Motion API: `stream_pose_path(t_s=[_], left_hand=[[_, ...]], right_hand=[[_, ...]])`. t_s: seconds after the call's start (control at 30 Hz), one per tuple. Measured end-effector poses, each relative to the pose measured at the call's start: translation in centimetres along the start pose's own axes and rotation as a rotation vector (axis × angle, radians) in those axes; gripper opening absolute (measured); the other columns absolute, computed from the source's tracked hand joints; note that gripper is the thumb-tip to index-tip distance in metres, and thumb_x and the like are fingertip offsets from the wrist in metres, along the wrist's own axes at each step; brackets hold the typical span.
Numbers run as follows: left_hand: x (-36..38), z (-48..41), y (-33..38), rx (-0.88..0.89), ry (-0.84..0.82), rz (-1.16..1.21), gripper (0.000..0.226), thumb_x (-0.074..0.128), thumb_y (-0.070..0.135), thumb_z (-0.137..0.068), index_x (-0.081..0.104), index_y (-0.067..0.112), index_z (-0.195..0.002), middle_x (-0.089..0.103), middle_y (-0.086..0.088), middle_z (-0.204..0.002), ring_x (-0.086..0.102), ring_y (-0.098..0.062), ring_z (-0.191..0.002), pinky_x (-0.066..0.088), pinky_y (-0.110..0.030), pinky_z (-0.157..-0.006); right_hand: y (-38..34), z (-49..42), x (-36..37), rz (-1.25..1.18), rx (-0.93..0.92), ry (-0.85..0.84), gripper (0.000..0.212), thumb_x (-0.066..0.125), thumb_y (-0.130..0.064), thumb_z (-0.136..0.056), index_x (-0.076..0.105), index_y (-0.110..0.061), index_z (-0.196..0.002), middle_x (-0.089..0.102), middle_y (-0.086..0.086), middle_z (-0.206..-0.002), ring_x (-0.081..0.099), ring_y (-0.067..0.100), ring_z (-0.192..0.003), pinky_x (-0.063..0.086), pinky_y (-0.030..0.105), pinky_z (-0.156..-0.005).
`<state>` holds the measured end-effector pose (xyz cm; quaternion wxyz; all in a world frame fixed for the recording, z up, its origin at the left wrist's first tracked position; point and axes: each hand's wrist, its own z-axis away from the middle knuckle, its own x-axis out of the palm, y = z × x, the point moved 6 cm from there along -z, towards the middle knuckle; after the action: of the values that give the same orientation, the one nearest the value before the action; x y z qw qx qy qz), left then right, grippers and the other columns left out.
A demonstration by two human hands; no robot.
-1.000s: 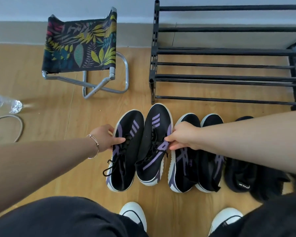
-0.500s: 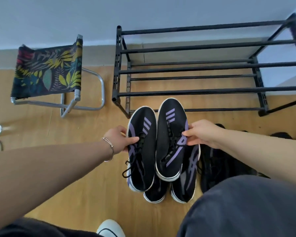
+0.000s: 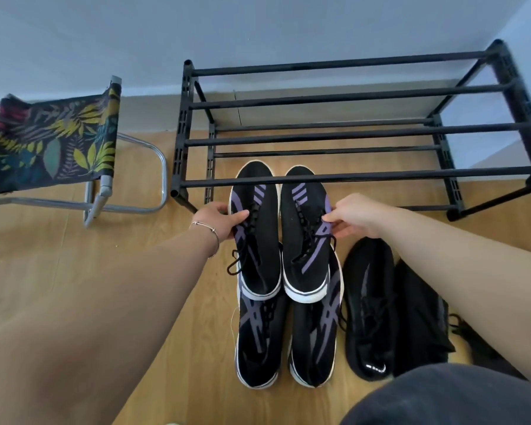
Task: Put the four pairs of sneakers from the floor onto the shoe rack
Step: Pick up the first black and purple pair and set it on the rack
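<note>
My left hand (image 3: 219,221) grips the left black-and-purple sneaker (image 3: 256,240) by its side. My right hand (image 3: 351,216) pinches the right sneaker of that pair (image 3: 307,240). Both shoes hang above the floor, their toes under the front top bar of the black shoe rack (image 3: 350,176). Directly below them a second black-and-purple pair (image 3: 285,338) lies on the floor. An all-black sneaker (image 3: 370,308) lies to its right, with more dark shoes (image 3: 420,320) beyond, partly hidden by my right arm.
A folding stool with a leaf-print seat (image 3: 52,145) stands left of the rack. The rack stands against a pale wall. The floor is light wood. My dark-clothed knee (image 3: 442,397) fills the lower right corner.
Both hands have lifted the pair off the floor and carried it forward to the rack's front. The view has shifted right and nearer the rack.
</note>
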<state>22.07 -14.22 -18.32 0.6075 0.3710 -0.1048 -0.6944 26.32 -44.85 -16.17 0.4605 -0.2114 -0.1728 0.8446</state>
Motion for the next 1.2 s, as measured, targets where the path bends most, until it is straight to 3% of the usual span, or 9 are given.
stream_pose_path(t_s=[0.17, 0.33, 0.43, 0.53, 0.6, 0.7, 0.8, 1.1, 1.2], left_hand=[[0.6, 0.8, 0.3, 0.004, 0.122, -0.078, 0.032, 0.076, 0.044, -0.085, 0.076, 0.021, -0.108, 0.076, -0.002, -0.101, 0.071, -0.023, -0.094, 0.060, -0.042, -0.091], [1.4, 2.4, -0.4, -0.042, -0.017, 0.171, 0.029, 0.068, 0.039, -0.092, 0.072, 0.024, -0.117, 0.075, -0.004, -0.115, 0.071, -0.022, -0.101, 0.061, -0.042, -0.086], [1.3, 4.0, -1.6, -0.090, -0.080, 0.191, 0.063, 0.064, 0.055, -0.088, 0.054, 0.025, -0.142, 0.063, 0.001, -0.131, 0.062, -0.019, -0.111, 0.055, -0.040, -0.092], [1.3, 5.9, -4.4, -0.123, -0.118, 0.075, 0.086, 0.062, 0.070, -0.078, 0.045, 0.025, -0.149, 0.057, -0.003, -0.139, 0.058, -0.024, -0.116, 0.051, -0.046, -0.101], [1.6, 7.5, -6.4, -0.122, -0.137, 0.072, 0.086, 0.068, 0.067, -0.078, 0.045, 0.022, -0.148, 0.063, -0.002, -0.127, 0.063, -0.022, -0.106, 0.056, -0.043, -0.096], [2.3, 9.5, -8.9, -0.062, -0.124, 0.069, 0.064, 0.073, 0.064, -0.071, 0.065, 0.027, -0.121, 0.072, 0.005, -0.108, 0.068, -0.014, -0.092, 0.060, -0.035, -0.087], [2.8, 10.4, -10.2, -0.034, -0.103, 0.012, 0.061, 0.076, 0.062, -0.068, 0.064, 0.028, -0.117, 0.070, 0.010, -0.110, 0.068, -0.013, -0.099, 0.059, -0.035, -0.089], [3.6, 9.8, -10.2, -0.062, 0.004, 0.056, 0.036, 0.083, 0.035, -0.080, 0.057, 0.034, -0.105, 0.068, 0.006, -0.102, 0.066, -0.009, -0.083, 0.047, -0.018, -0.061], [3.7, 9.8, -9.9, -0.039, 0.031, 0.118, 0.040, 0.081, 0.033, -0.082, 0.061, 0.028, -0.116, 0.067, 0.006, -0.103, 0.068, -0.009, -0.086, 0.050, -0.017, -0.061]], right_hand=[[1.0, 0.1, 0.5, -0.074, -0.050, 0.103, 0.027, 0.068, -0.009, -0.095, 0.067, 0.003, -0.118, 0.073, 0.017, -0.107, 0.073, 0.028, -0.093, 0.062, 0.036, -0.079], [2.7, 1.5, 1.4, -0.200, -0.101, 0.039, 0.039, 0.070, -0.027, -0.094, 0.066, -0.006, -0.127, 0.074, 0.009, -0.111, 0.073, 0.023, -0.100, 0.060, 0.036, -0.086], [4.2, 3.0, 1.5, -0.186, -0.066, 0.011, 0.055, 0.071, -0.040, -0.092, 0.059, -0.009, -0.135, 0.069, 0.010, -0.125, 0.069, 0.024, -0.109, 0.060, 0.040, -0.092], [6.3, 5.0, 2.2, -0.186, -0.041, -0.023, 0.084, 0.074, -0.044, -0.087, 0.036, -0.010, -0.154, 0.059, 0.010, -0.137, 0.064, 0.023, -0.114, 0.060, 0.032, -0.080], [7.8, 6.1, 3.5, -0.161, -0.052, -0.096, 0.094, 0.079, -0.042, -0.083, 0.029, -0.011, -0.157, 0.061, 0.001, -0.124, 0.065, 0.017, -0.108, 0.060, 0.027, -0.079], [10.1, 7.0, 5.7, -0.109, -0.078, -0.136, 0.102, 0.086, -0.040, -0.075, 0.031, -0.019, -0.158, 0.063, -0.003, -0.119, 0.068, 0.015, -0.107, 0.060, 0.030, -0.088], [10.9, 6.8, 6.2, -0.038, -0.130, -0.034, 0.100, 0.087, -0.042, -0.068, 0.037, -0.026, -0.154, 0.067, -0.003, -0.118, 0.068, 0.016, -0.108, 0.057, 0.041, -0.098], [11.9, 6.1, 7.5, -0.226, -0.207, 0.038, 0.081, 0.086, -0.024, -0.077, 0.043, -0.034, -0.145, 0.074, 0.001, -0.109, 0.074, 0.016, -0.097, 0.062, 0.036, -0.086], [11.4, 5.7, 7.1, -0.306, -0.193, 0.019, 0.079, 0.087, -0.021, -0.074, 0.046, -0.036, -0.140, 0.075, 0.005, -0.107, 0.075, 0.015, -0.097, 0.062, 0.035, -0.085]])
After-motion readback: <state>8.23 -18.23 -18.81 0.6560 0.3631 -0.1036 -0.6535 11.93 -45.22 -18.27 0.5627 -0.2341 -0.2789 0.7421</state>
